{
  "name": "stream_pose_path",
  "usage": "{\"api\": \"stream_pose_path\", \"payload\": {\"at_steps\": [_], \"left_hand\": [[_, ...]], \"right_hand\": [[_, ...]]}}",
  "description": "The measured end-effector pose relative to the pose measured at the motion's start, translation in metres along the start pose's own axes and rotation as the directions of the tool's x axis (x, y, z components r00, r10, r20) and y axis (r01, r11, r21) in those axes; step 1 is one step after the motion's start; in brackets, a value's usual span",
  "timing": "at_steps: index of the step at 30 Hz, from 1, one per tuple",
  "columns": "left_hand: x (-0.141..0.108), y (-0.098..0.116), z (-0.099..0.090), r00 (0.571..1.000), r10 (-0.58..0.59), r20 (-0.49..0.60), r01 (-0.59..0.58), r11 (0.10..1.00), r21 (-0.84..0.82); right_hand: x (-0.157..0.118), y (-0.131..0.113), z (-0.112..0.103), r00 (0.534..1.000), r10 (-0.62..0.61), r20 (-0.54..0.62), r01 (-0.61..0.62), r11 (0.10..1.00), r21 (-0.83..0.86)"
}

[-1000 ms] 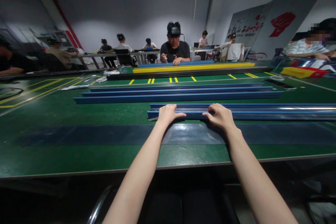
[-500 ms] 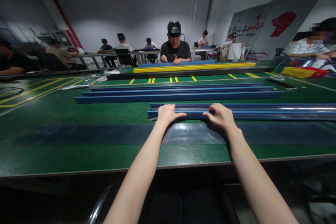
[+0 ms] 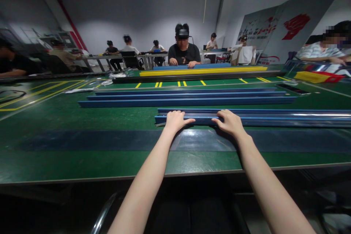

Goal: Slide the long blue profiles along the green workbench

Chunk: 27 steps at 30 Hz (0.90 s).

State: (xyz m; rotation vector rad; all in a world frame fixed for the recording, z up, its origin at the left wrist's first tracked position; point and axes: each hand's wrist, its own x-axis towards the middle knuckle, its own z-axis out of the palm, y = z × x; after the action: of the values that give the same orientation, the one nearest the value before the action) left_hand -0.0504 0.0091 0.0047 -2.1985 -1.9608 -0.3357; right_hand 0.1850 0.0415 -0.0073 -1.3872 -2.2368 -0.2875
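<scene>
A long blue channel rail lies across the green table in front of me and runs out of view at the right. Near its left end my left hand is closed over it, fingers over the top and thumb along the near side. Farther right, my right hand grips the same rail with the fingers curled over and the thumb pointing left. A gap of bare rail shows between the two thumbs. Closer to me, a flat see-through strip lies on the table, partly beneath my wrists.
Beyond the rail lie several blue rails, then a black rail and a yellow rail. A co-worker sits opposite, hands on another blue piece. At the right are a phone and a yellow-and-red bin.
My hands keep their hold on the rail in nearly the same place. Across the table, the co-worker's blue piece and one of their hands have shifted a little to the right.
</scene>
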Motion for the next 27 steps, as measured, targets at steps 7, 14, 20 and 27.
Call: {"api": "stream_pose_path", "payload": {"at_steps": [7, 14, 20, 27], "left_hand": [[-0.0003, -0.0004, 0.0008, 1.0, 0.017, -0.01, -0.017, 1.0, 0.025], [-0.0001, -0.0007, 0.0024, 0.999, 0.026, -0.018, -0.026, 0.999, 0.033], [0.0008, -0.0011, 0.0024, 1.0, 0.025, -0.018, -0.025, 0.999, 0.034], [0.0005, -0.0011, 0.0021, 0.999, 0.029, -0.017, -0.028, 0.999, 0.037]], "right_hand": [[0.0015, -0.002, -0.0023, 0.995, -0.025, 0.097, 0.034, 0.995, -0.091], [0.0013, -0.0027, -0.0031, 0.993, -0.008, 0.115, 0.021, 0.994, -0.108], [0.0006, -0.0025, -0.0027, 0.994, -0.005, 0.105, 0.016, 0.995, -0.099], [0.0005, -0.0024, -0.0026, 0.994, -0.007, 0.106, 0.017, 0.996, -0.09]]}}
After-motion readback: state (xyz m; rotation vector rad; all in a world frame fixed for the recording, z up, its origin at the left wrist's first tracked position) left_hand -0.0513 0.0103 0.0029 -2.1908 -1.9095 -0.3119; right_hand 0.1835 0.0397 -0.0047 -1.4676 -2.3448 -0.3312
